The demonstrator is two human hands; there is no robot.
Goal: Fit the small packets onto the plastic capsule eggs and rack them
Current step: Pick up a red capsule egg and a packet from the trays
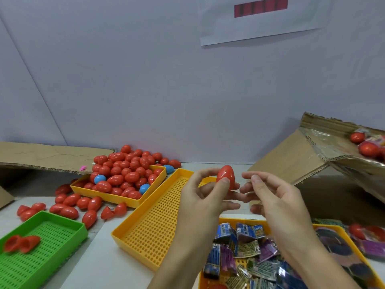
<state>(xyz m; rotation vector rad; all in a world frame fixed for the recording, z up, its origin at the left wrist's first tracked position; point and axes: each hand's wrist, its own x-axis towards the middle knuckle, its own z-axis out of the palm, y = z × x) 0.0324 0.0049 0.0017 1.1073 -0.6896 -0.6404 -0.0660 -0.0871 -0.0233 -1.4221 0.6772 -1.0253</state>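
One red capsule egg (226, 177) is being pinched upright in the curled fingers of the left hand (205, 197), above the far end of the long yellow tray (158, 224) at the worktop's middle. The right hand (273, 197) is being held just beside it, fingers loosely apart, gripping nothing, while small packets (245, 247) are lying heaped in the yellow tray by the near edge.
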